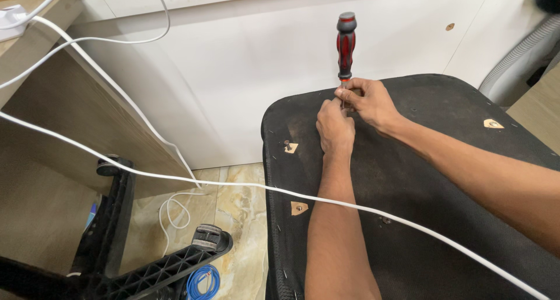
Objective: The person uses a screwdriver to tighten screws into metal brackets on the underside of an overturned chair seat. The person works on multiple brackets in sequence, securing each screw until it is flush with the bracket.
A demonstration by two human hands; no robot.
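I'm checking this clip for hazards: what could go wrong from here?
The screwdriver stands upright with both hands pinching low on its shaft; it could slip off and jab a finger. The white cable stretches across the black seat underside and over the left forearm; an arm movement might snag it.

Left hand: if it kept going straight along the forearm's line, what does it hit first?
The screwdriver shaft, which the left hand already touches beside the right hand. Beyond that, probably the white panel; depth is unclear.
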